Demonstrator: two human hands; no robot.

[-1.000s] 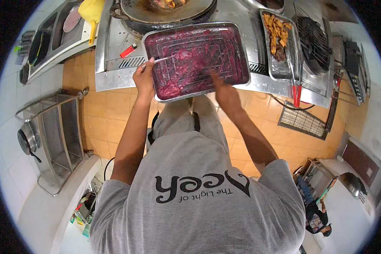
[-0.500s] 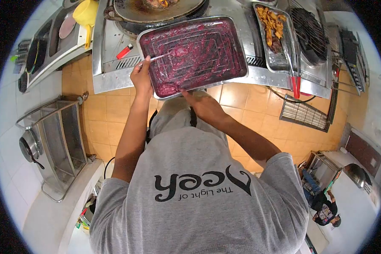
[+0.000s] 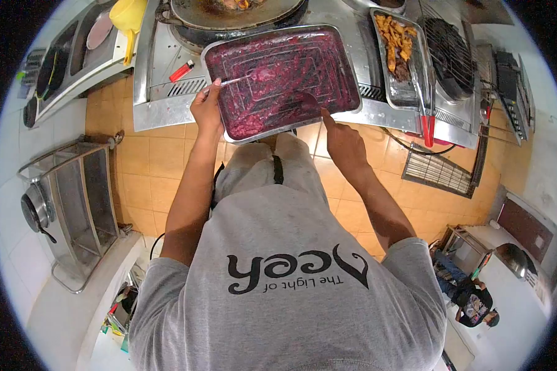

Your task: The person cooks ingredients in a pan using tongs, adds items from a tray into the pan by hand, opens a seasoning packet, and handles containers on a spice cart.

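A rectangular metal tray (image 3: 360, 99), smeared with dark purple-red paste (image 3: 247, 125), sits tilted at the stove's front edge. My left hand (image 3: 207, 112) grips its left rim and pins the handle of a spoon-like utensil (image 3: 234, 80), whose end lies in the paste. At the near right rim is my right hand (image 3: 346, 145), index finger stretched and the others curled. From that fingertip a dark rounded shape (image 3: 304, 101) reaches into the paste; whether it is a tool or a shadow is unclear.
Behind the tray stands a large wok (image 3: 241, 15). A red lighter (image 3: 181, 71) lies to the left. On the right are a tray of fried pieces (image 3: 396, 46), red-handled tongs (image 3: 427, 127) and a grill rack (image 3: 449, 52). Another person (image 3: 476, 304) is at lower right.
My right hand has moved right along the near rim, from near the lower left corner towards the right side. My left hand keeps its hold on the tray.
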